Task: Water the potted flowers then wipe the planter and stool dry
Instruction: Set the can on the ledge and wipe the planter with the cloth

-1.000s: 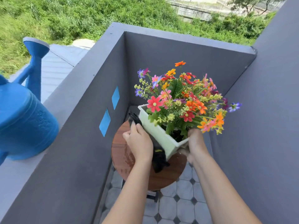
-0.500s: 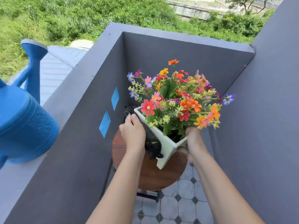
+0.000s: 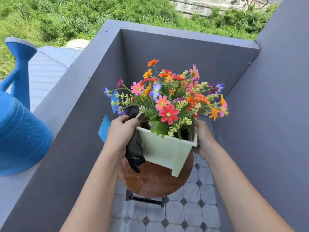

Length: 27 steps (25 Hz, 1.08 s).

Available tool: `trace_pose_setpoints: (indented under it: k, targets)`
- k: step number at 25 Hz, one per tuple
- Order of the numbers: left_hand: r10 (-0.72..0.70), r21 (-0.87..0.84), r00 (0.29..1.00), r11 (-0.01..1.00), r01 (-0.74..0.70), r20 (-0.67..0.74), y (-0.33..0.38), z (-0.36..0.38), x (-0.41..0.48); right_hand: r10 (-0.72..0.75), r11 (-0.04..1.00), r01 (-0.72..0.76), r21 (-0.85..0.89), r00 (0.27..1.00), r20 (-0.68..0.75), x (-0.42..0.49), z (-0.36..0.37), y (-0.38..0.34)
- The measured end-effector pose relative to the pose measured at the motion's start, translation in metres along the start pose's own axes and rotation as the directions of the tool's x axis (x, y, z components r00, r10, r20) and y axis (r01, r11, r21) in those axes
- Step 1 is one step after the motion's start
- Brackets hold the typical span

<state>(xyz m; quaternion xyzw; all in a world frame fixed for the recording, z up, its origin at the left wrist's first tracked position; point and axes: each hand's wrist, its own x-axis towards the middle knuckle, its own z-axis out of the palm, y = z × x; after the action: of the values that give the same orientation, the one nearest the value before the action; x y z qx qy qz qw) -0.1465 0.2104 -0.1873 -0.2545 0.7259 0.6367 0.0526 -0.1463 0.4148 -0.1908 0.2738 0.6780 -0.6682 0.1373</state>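
A white square planter (image 3: 164, 150) full of colourful flowers (image 3: 168, 97) is lifted off the round wooden stool (image 3: 155, 181), its feet in the air. My left hand (image 3: 121, 131) presses a black cloth (image 3: 134, 149) against the planter's left side. My right hand (image 3: 203, 136) grips the planter's right rim and side. The blue watering can (image 3: 20, 129) stands on the grey ledge at the far left, spout pointing away.
Grey parapet walls (image 3: 80, 101) enclose the corner on the left, back and right. The floor (image 3: 182, 213) is grey tile with dark diamonds. The stool's dark metal frame (image 3: 143, 199) shows under the seat. Green bushes lie beyond the wall.
The planter has turned from corner-on to nearly face-on and is held higher above the stool. My left hand with the cloth stayed on its left side.
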Motion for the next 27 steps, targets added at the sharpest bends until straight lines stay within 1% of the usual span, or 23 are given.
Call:
trace_pose_setpoints:
  k: [2,3,4,5,6,7,9,12,14,16,18,20,22,23,25,27]
  targets:
    - [0.009,-0.009,0.995,1.000,-0.010,-0.097,0.000,0.006,-0.009,-0.049,0.961,0.051,0.272,0.999,-0.013,0.000,0.006,0.006]
    - [0.002,-0.005,0.987,1.000,-0.003,-0.162,0.000,0.009,-0.014,-0.078,0.922,0.096,0.376,0.995,-0.064,-0.006,0.010,0.013]
    - [-0.001,-0.011,0.975,1.000,-0.002,-0.221,0.001,0.013,-0.021,-0.085,0.913,0.136,0.384,0.985,-0.147,-0.018,0.017,0.022]
    - [0.007,-0.023,0.962,1.000,-0.014,-0.272,0.003,0.017,-0.027,-0.094,0.923,0.167,0.348,0.972,-0.216,-0.029,0.026,0.033]
    - [0.013,-0.036,0.953,0.999,-0.025,-0.302,0.005,0.020,-0.033,-0.103,0.945,0.179,0.274,0.957,-0.269,-0.043,0.035,0.040]
    - [0.015,-0.048,0.948,0.998,-0.032,-0.318,0.007,0.023,-0.038,-0.116,0.961,0.182,0.210,0.949,-0.292,-0.054,0.044,0.043]
    - [-0.002,-0.056,0.938,0.998,-0.018,-0.345,0.009,0.030,-0.048,-0.118,0.976,0.160,0.147,0.958,-0.262,-0.061,0.058,0.042]
    - [-0.018,-0.070,0.948,0.998,-0.004,-0.317,0.008,0.034,-0.064,-0.087,0.987,0.118,0.111,0.962,-0.257,-0.058,0.063,0.027]
    - [-0.012,-0.062,0.951,0.998,-0.007,-0.308,0.008,0.037,-0.071,-0.036,0.993,0.065,0.101,0.965,-0.261,-0.053,0.062,0.020]
    - [0.033,-0.007,0.952,0.999,-0.037,-0.306,0.004,0.042,-0.077,0.023,0.997,-0.001,0.082,0.963,-0.269,-0.047,0.061,0.016]
    - [0.114,0.017,0.951,0.993,-0.114,-0.287,0.000,0.049,-0.080,0.063,0.998,-0.053,0.039,0.948,-0.312,-0.040,0.059,0.012]
    - [0.225,0.000,0.936,0.972,-0.234,-0.269,-0.010,0.057,-0.082,0.084,0.996,-0.076,0.036,0.931,-0.356,-0.034,0.056,0.004]
    - [0.361,0.084,0.890,0.932,-0.352,-0.278,-0.017,0.064,-0.078,0.112,0.992,-0.082,0.100,0.928,-0.356,-0.027,0.052,0.000]
    - [0.398,0.124,0.872,0.917,-0.378,-0.285,-0.018,0.066,-0.071,0.126,0.987,-0.082,0.141,0.931,-0.343,-0.023,0.050,0.000]
    - [0.397,0.151,0.877,0.917,-0.369,-0.272,-0.014,0.062,-0.048,0.137,0.974,-0.072,0.213,0.942,-0.306,-0.019,0.042,-0.002]
    - [0.349,0.154,0.901,0.935,-0.319,-0.257,-0.013,0.056,-0.026,0.137,0.966,-0.065,0.250,0.951,-0.279,-0.012,0.033,0.000]
